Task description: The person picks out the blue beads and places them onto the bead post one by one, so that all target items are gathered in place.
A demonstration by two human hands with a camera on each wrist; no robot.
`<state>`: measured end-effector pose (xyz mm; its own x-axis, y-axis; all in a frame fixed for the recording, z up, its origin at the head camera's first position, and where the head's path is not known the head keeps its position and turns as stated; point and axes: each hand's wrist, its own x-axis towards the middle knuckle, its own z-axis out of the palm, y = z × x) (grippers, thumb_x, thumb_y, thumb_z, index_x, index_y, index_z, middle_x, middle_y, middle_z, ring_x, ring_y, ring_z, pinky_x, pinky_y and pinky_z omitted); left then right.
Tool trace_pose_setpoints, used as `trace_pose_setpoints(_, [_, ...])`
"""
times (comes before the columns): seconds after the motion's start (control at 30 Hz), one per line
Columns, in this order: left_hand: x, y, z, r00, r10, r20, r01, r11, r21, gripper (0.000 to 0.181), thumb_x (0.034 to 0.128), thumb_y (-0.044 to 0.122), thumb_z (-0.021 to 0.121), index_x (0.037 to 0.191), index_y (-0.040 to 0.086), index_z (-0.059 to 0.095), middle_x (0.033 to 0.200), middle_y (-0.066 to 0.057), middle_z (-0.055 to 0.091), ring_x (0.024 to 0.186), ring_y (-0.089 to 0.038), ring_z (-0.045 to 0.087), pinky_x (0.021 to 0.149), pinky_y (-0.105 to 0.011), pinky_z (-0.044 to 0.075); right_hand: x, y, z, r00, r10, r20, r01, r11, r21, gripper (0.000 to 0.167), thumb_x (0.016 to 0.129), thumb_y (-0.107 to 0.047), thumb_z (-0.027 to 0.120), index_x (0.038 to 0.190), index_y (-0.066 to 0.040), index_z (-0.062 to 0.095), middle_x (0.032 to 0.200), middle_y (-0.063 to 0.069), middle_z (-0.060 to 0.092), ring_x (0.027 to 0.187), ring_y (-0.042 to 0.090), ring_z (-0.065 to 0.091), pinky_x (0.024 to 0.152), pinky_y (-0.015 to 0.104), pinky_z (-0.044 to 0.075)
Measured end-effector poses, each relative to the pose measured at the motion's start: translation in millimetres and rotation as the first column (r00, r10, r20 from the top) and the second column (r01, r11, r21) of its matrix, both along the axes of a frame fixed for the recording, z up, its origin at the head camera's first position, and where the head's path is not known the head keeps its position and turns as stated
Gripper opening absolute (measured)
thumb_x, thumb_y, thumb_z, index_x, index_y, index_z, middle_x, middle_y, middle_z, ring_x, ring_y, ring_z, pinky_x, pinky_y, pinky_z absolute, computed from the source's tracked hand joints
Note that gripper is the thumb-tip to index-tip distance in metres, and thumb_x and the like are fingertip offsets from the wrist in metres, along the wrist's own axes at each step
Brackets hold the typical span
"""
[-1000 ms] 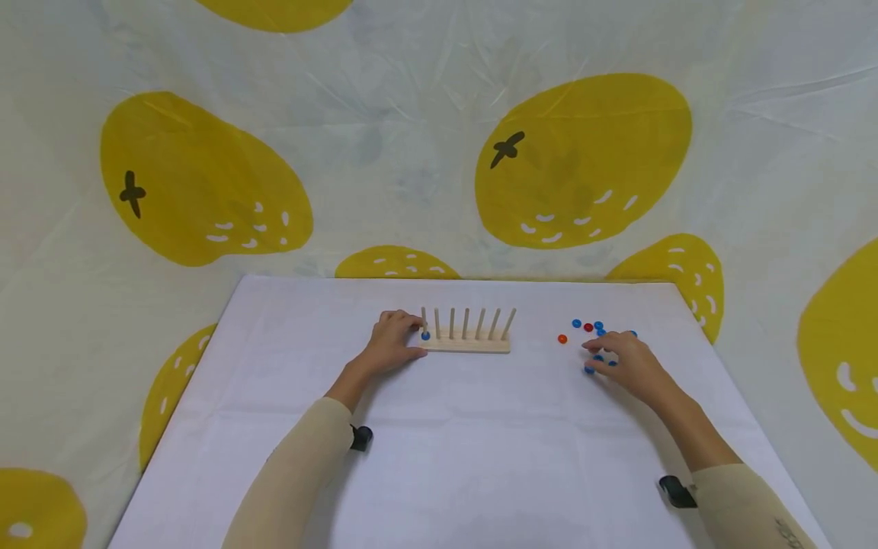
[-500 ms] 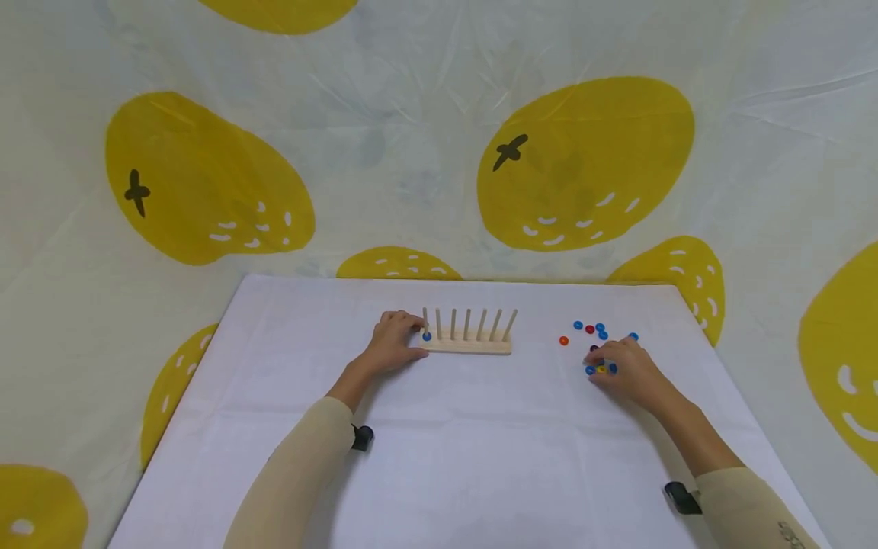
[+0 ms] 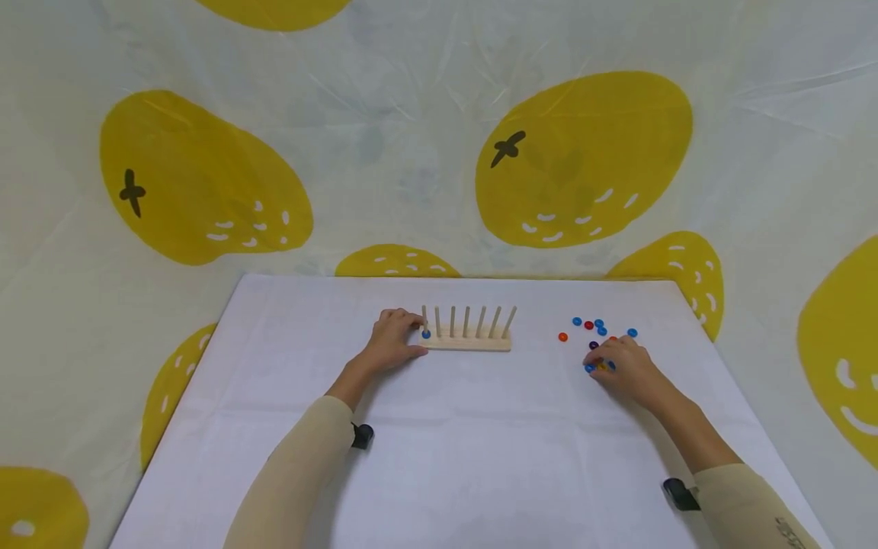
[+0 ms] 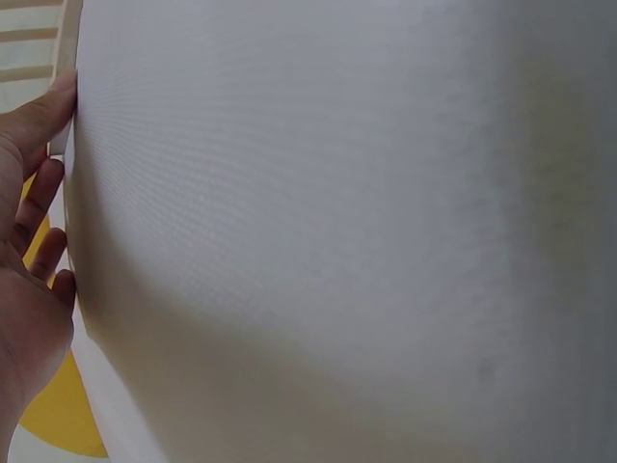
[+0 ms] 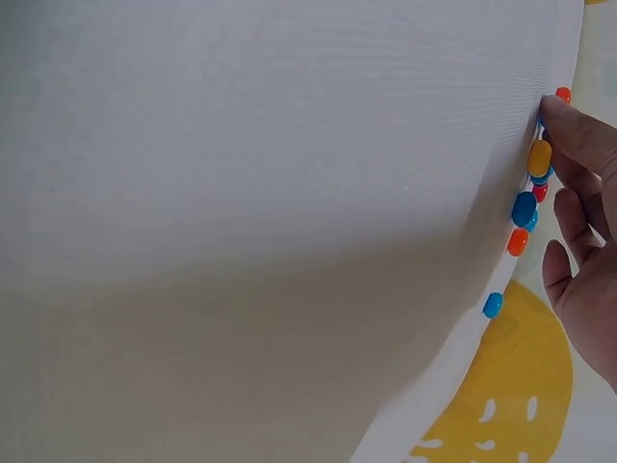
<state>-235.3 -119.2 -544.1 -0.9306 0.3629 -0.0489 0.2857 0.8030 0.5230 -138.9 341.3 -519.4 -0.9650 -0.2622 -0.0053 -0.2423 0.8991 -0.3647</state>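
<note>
My left hand (image 3: pixel 394 339) holds the left end of a wooden peg rack (image 3: pixel 466 345), thumb in front and fingers behind. The rack has a row of upright pegs, and one blue bead (image 3: pixel 426 334) sits low on the leftmost peg. At the right, my right hand (image 3: pixel 626 367) is down at the tabletop, pinching a blue bead (image 3: pixel 589 367) between thumb and forefinger. A yellow bead (image 5: pixel 540 158) and a dark blue bead (image 5: pixel 523 208) lie close by that hand. In the right wrist view the thumb mostly hides the pinched bead.
Several loose beads lie behind the right hand, among them an orange bead (image 3: pixel 563 336), a red bead (image 3: pixel 588 325) and a dark purple bead (image 3: pixel 593 345). A white cloth (image 3: pixel 480 442) covers the table. Behind it hangs a fruit-patterned sheet (image 3: pixel 411 152).
My right hand has come down among the beads, and its thumb and forefinger have drawn together on a blue one. The left hand stays on the rack.
</note>
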Motion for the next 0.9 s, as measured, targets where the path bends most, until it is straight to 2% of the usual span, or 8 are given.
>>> trace_pose_setpoints(0.3, [0.1,0.7,1.1,1.000,0.005,0.010,-0.005,1.000,-0.001,0.059,0.0840,0.035,0.087,0.135,0.015,0.065,0.131,-0.004,0.062,0.141,-0.031,0.040,0.119,-0.052,0.031,0.7,-2,5.0,1.000,-0.010,0.016,0.011,1.000,-0.017,0.019,0.086,-0.018,0.085,0.103,-0.013,0.077,0.099,0.004,0.072,0.102,0.028,0.050,0.082,0.045,0.041])
trace_pose_setpoints(0.47, [0.6,1.0,2.3,1.000,0.009,0.011,-0.009,1.000,0.013,0.058,0.0836,0.033,0.088,0.134,0.015,0.066,0.129,-0.005,0.063,0.141,-0.032,0.039,0.119,-0.053,0.031,0.6,-4,5.4,1.000,0.003,-0.013,-0.003,0.999,-0.053,0.021,0.085,-0.019,0.085,0.103,-0.013,0.076,0.095,0.000,0.072,0.101,0.026,0.051,0.084,0.044,0.041])
trace_pose_setpoints(0.7, [0.2,0.4,1.3,1.000,0.014,0.003,-0.014,1.000,0.018,0.058,0.0829,0.033,0.088,0.134,0.014,0.066,0.128,-0.005,0.063,0.140,-0.032,0.040,0.118,-0.053,0.031,-4.6,-13,10.6,1.000,0.000,0.004,0.001,0.996,-0.094,0.021,0.089,-0.017,0.082,0.109,-0.012,0.075,0.098,0.000,0.071,0.100,0.024,0.052,0.086,0.038,0.049])
trace_pose_setpoints(0.9, [-0.4,0.9,0.3,1.000,0.011,0.009,-0.012,1.000,0.013,0.058,0.0831,0.033,0.088,0.134,0.015,0.066,0.129,-0.005,0.063,0.140,-0.032,0.040,0.118,-0.053,0.032,-9.7,-25,16.6,0.999,0.018,-0.030,-0.022,0.990,-0.139,0.022,0.090,-0.013,0.080,0.111,-0.009,0.074,0.101,0.003,0.072,0.100,0.026,0.055,0.085,0.040,0.052])
